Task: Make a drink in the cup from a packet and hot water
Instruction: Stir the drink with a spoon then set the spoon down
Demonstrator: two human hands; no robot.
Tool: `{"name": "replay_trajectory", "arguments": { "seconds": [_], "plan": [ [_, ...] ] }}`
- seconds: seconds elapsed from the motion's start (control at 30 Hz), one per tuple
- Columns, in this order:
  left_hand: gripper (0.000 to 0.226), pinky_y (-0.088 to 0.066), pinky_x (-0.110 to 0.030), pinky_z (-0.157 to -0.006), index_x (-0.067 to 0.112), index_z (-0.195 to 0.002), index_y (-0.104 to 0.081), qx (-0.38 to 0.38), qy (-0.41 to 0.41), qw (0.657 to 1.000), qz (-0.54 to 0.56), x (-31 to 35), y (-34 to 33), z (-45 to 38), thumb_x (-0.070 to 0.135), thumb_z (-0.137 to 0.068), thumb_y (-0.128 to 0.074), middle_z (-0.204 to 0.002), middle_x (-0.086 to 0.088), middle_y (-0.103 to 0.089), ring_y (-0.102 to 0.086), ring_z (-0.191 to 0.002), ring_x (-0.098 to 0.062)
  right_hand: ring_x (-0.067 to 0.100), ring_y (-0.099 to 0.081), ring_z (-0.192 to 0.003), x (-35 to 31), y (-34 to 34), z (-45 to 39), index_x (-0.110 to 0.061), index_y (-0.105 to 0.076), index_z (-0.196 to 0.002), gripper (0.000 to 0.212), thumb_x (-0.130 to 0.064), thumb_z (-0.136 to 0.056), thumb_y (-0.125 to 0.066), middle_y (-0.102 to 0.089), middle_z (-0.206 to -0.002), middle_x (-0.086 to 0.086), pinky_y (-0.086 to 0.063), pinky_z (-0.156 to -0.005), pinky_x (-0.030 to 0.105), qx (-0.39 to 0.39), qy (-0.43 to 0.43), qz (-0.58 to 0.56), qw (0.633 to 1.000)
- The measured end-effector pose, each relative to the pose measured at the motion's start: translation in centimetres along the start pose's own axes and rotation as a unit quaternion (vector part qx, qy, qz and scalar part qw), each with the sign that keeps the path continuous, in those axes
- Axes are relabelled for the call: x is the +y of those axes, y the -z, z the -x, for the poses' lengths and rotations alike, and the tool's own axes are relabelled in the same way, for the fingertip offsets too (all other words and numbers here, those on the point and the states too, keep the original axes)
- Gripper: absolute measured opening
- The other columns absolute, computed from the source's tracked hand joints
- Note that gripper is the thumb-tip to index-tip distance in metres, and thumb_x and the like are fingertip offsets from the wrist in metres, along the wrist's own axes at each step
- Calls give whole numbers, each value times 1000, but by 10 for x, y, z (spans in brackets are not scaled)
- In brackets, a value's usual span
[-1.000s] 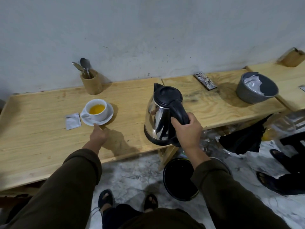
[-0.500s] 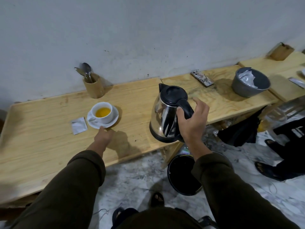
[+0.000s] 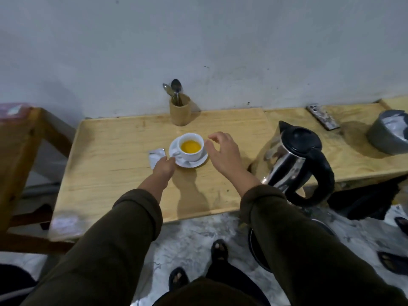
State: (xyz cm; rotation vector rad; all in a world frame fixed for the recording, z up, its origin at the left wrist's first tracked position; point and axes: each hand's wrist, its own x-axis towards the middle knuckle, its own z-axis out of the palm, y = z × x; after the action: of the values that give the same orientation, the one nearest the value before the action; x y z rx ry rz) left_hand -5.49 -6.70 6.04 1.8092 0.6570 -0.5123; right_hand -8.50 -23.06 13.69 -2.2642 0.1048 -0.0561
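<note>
A white cup [image 3: 191,152] holding yellow-orange liquid stands on a white saucer [image 3: 199,162] on the wooden table [image 3: 114,173]. My left hand [image 3: 164,167] rests at the saucer's left rim, fingertips touching it. My right hand [image 3: 223,154] hovers just right of the cup, fingers spread and curved, holding nothing. A torn silver packet [image 3: 156,156] lies flat left of the saucer, partly behind my left hand. The steel kettle [image 3: 293,160] with black lid and handle stands on the table to the right, free of my hands.
A wooden holder with spoons [image 3: 179,111] stands at the wall behind the cup. A phone [image 3: 323,117] and a grey bowl [image 3: 386,135] with a silver wrapper lie far right. A wooden frame [image 3: 19,151] stands left. A black bin [image 3: 256,246] sits on the floor below.
My right hand let go of the kettle handle and moved left to beside the cup. The kettle now stands alone. My left hand shifted to the saucer's left rim.
</note>
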Motion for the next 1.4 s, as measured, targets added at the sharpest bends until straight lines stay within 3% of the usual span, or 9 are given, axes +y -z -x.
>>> {"name": "replay_trajectory", "arguments": {
  "seconds": [0.3,0.43,0.57,0.7,0.8,0.9,1.03,1.3,1.4],
  "plan": [
    [55,-36,-45,-110,-1,-140,-39,17,5,1000,26,15,6,-35,32,-97,-40,-146,-24,-41,-41,-134,-38,34,-59,-101,-20,-57,-132,0,-67,-99,27,-16,-90,-48,-67,-107,19,-46,-81,34,-76,-6,83,994],
    [53,-40,-40,-101,3,-138,-45,-19,32,998,45,20,4,-48,35,-97,-44,-145,-20,-45,-42,-133,-34,27,-60,-98,-19,-79,-193,-3,-66,-106,31,-17,-92,-41,-66,-109,14,-39,-74,25,-54,-35,81,995],
    [44,-38,-32,-79,3,-112,-63,-61,31,997,30,30,8,-56,39,-89,-54,-104,-14,-59,-51,-96,-24,27,-58,-104,-26,-95,-231,-3,-65,-106,30,-20,-94,-44,-61,-112,14,-48,-87,33,-61,-29,92,993],
    [33,-37,-25,-61,14,-76,-64,-53,55,997,26,29,13,-64,47,-76,-65,-67,3,-50,-47,-66,-13,28,-55,-108,-26,-104,-250,-4,-58,-114,34,-29,-94,-47,-56,-120,13,-47,-90,33,-68,-26,142,987],
    [43,-47,-24,-72,13,-93,-70,-81,67,993,56,29,17,-67,48,-69,-72,-82,1,-62,-56,-78,-13,29,-57,-105,-27,-110,-259,-5,-56,-113,38,-35,-91,-50,-59,-117,12,-49,-89,35,-65,-52,159,984],
    [13,-51,-8,-58,16,-98,-63,-87,72,991,76,31,17,-69,24,-89,-63,-83,5,-64,-59,-74,-5,32,-53,-109,-27,-115,-265,-7,-59,-111,46,-44,-90,-42,-59,-116,11,-42,-94,41,-56,-18,212,975],
    [6,-49,-1,-50,22,-92,-59,-80,66,991,88,36,16,-64,16,-92,-59,-82,8,-62,-63,-65,4,32,-47,-115,-25,-118,-270,-6,-58,-113,41,-38,-93,-43,-57,-120,11,-35,-100,45,-72,-11,228,971],
    [21,-48,-20,-76,13,-110,-62,-77,59,992,82,39,17,-59,22,-91,-60,-88,1,-65,-59,-81,-8,29,-48,-113,-34,-105,-263,-12,-67,-103,21,-24,-92,-53,-54,-120,10,-37,-98,41,-32,54,89,994],
    [42,-51,-41,-95,12,-104,-66,-65,52,995,47,35,16,-60,44,-78,-69,-112,-12,-69,-63,-104,-24,27,-54,-103,-43,-92,-257,-8,-65,-97,17,-19,-92,-54,-56,-112,11,-46,-89,37,-1,109,22,994]
  ]
}}
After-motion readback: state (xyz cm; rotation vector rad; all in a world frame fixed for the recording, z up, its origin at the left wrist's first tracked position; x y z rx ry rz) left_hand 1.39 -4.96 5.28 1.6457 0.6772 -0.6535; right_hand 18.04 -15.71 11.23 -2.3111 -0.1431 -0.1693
